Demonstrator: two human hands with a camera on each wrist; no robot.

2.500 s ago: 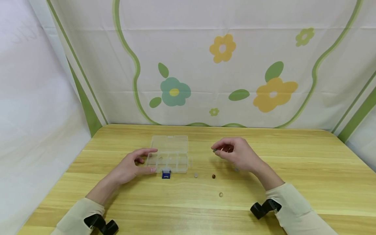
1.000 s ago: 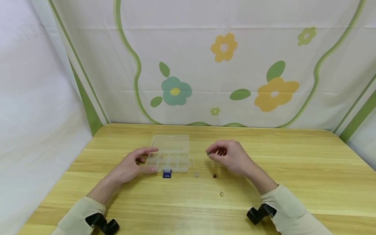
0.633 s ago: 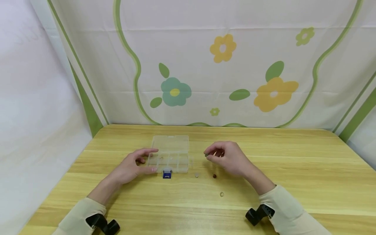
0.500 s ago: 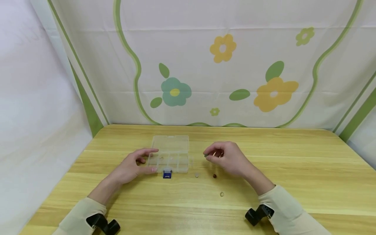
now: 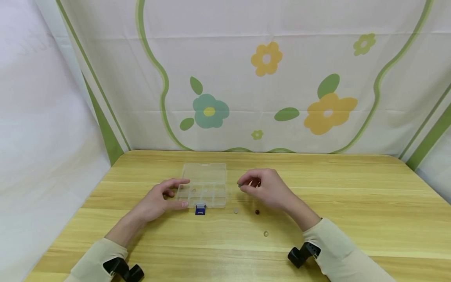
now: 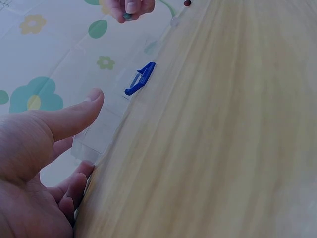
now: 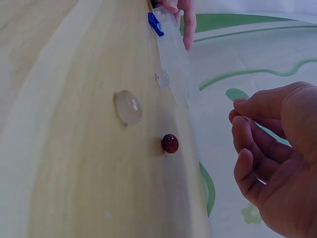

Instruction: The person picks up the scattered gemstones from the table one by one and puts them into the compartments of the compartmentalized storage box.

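A clear plastic compartment box (image 5: 220, 192) lies with its lid (image 5: 204, 173) folded back and a blue latch (image 5: 200, 210) at the front. My left hand (image 5: 156, 200) rests at the box's left end, thumb by the front edge and index finger towards the hinge side. Between thumb and fingertips, my right hand (image 5: 262, 188) pinches a small dark green bead (image 6: 128, 16), just right of the box and above the table. The right wrist view hides this bead behind the fingers. Small pale pieces (image 5: 193, 190) show inside back-row compartments.
On the wooden table (image 5: 176, 250) lie a dark red bead (image 7: 170, 144), a clear oval stone (image 7: 129, 106) nearer the front, and a pale translucent piece (image 5: 236, 211) close to the box's front right corner. A flowered cloth (image 5: 246, 90) hangs behind the table.
My right hand has moved left towards the box, carrying the green bead. The left hand and the box have stayed in place, as have the loose pieces in front.
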